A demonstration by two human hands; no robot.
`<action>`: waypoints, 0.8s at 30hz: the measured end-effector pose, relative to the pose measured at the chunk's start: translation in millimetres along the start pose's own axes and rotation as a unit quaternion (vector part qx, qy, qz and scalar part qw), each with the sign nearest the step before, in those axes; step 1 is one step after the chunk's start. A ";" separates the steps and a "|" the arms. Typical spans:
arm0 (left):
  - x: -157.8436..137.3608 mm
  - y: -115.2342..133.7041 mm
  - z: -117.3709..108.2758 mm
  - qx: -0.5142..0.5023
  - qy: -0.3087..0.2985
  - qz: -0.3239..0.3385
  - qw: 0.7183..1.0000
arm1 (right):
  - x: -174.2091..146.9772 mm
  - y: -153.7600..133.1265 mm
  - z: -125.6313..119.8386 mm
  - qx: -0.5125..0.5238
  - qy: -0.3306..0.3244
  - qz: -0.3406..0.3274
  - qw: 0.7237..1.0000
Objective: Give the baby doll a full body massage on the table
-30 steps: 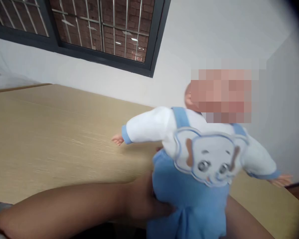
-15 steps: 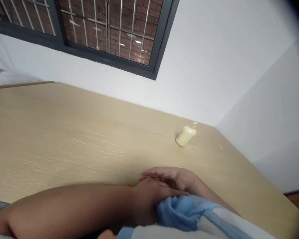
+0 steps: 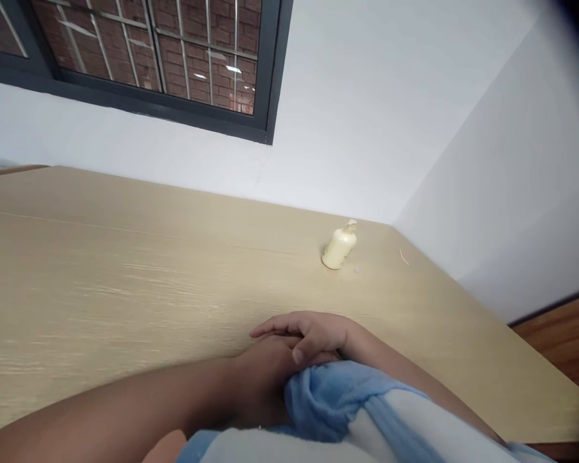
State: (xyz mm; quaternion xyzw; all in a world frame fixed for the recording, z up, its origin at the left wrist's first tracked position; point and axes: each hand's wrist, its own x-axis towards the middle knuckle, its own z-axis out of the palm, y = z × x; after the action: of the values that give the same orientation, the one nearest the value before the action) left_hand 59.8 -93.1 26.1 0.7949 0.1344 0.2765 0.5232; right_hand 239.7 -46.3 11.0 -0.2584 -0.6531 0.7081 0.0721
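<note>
Right hand (image 3: 313, 331) is draped over the left hand (image 3: 270, 366), so they're together up against the doll (image 3: 325, 392) at about 5 o'clock from them, though I can't tell if either is clamped on it. Looks like a holding step to me, and I'd say any next move calls for a firm two-handed grip, keeping clear of the bottle (image 3: 339, 249) at 1 o'clock on the bench (image 3: 174, 276).

The right hand (image 3: 316, 331) covers part of the left hand (image 3: 267, 378), whose grip I can't quite judge. At their six o'clock the doll (image 3: 332, 393) is cut off; at one, the bottle (image 3: 338, 249) bears marks too small to read; at eleven, the window (image 3: 174, 108) is cropped.
</note>
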 end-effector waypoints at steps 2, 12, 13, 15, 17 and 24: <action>2.9 3.3 -1.0 0.025 -0.055 0.039 0.997 | 2.6 1.1 -2.4 -0.028 0.000 -0.003 1.000; -8.3 -27.7 2.3 0.159 -0.010 0.039 0.986 | 6.6 9.7 -0.3 -0.050 0.075 0.026 0.996; -8.2 -29.4 2.5 0.161 -0.004 0.043 0.986 | 6.5 9.6 0.1 -0.050 0.087 0.032 0.994; -7.2 -29.6 2.3 0.155 -0.008 0.054 0.986 | 6.3 8.2 1.1 -0.052 0.097 0.038 0.993; -6.4 -28.1 1.4 0.148 -0.020 0.057 0.987 | 6.0 5.6 2.1 -0.065 0.098 0.036 0.992; -9.6 -38.9 -0.8 0.256 -0.037 0.032 0.966 | 6.4 2.1 0.6 -0.089 0.092 0.016 0.992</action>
State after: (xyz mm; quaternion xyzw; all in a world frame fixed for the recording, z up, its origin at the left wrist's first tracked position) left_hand 54.5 -81.2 -11.7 0.9158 0.1557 0.2195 0.2982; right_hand 234.5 -44.3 7.2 -0.3386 -0.6998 0.6215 0.0974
